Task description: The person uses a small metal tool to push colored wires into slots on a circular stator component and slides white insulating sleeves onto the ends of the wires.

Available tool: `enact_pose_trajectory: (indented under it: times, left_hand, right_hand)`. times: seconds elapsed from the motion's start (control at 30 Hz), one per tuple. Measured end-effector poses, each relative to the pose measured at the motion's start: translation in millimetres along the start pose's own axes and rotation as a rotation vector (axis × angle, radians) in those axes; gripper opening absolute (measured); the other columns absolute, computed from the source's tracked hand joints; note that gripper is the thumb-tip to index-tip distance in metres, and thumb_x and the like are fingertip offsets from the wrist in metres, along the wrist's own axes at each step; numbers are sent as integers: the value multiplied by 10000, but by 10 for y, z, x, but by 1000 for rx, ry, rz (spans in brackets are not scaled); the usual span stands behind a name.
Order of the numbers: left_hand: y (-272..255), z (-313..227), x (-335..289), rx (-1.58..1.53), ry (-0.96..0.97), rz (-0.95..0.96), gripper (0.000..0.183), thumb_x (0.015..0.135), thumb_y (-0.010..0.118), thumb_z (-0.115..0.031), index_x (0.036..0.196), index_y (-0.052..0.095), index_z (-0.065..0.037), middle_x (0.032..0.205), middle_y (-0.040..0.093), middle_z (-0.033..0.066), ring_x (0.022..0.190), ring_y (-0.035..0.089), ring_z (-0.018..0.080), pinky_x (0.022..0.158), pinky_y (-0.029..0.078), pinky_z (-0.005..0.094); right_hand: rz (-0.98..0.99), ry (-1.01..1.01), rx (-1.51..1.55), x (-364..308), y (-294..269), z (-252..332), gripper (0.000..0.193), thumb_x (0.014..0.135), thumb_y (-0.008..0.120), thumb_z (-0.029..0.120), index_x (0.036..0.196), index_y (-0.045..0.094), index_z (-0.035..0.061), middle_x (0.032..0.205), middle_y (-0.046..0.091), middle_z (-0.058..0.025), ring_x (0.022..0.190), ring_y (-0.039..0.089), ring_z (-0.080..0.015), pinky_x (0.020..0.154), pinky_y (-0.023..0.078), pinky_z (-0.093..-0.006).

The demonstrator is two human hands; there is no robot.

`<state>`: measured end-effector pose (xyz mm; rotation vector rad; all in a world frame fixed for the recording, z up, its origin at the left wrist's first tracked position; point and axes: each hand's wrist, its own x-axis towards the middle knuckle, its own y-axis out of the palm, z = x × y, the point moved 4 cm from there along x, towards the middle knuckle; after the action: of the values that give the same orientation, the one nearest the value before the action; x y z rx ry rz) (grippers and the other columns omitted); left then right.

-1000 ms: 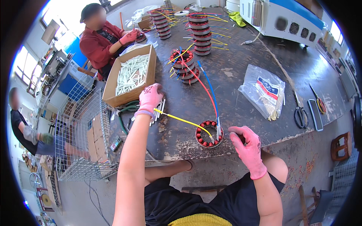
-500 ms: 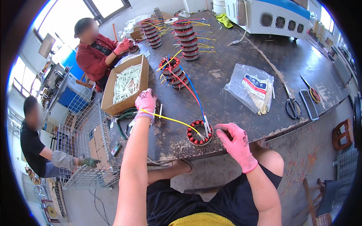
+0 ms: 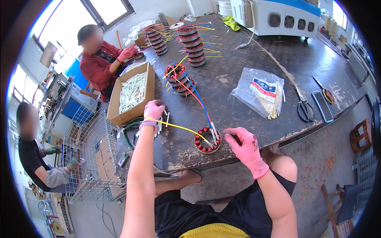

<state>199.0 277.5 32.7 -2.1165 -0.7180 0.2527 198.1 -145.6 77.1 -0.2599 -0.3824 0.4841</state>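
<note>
A ring-shaped motor stator (image 3: 207,141) with red windings lies flat near the table's front edge. Yellow, red and blue wires rise from it, with white sleeves (image 3: 214,134) on their ends near the ring. My left hand (image 3: 152,112), in a pink glove, is at the near corner of the sleeve box, over loose white sleeves (image 3: 167,118). Its fingers curl in, and what they grip, if anything, is hidden. The yellow wire (image 3: 178,126) runs past that wrist. Just right of the stator hovers my pink-gloved right hand (image 3: 245,147), thumb and fingers slightly apart, nothing visible between them.
An open cardboard box (image 3: 150,85) holds white sleeves. Stacked stators (image 3: 193,47) stand behind. To the right lie a plastic bag (image 3: 248,93), scissors (image 3: 305,110) and a phone (image 3: 322,106). Green-handled pliers (image 3: 129,133) lie beside the box. Two co-workers are at the left, near a wire cart (image 3: 85,158).
My left hand's fingers have turned further in over the loose sleeves. My right hand stays beside the stator. The co-worker in black has raised their gloved hands.
</note>
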Motion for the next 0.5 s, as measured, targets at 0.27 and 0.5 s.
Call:
enact_pose_trajectory:
  times: [0.27,0.5]
  left_hand:
    - [-295,-330,-620,-738,-110,-41,222,833,602,-36,1044,669,-8,788,616,-19,526,463,24,421,327,188]
    - [-118,-1173,-2482,-759,-121,417,205,843,595,-18,1035,669,-18,813,574,-33,605,480,22,540,395,179]
  right_hand:
    - [-49,-33,49,-51,-28,1,136,851,688,104,976,699,51,803,641,-100,673,618,-213,610,482,-305]
    - [314,11,206,-483,411,396,288,840,723,204,1071,664,43,822,635,-115,685,632,-206,629,499,-317]
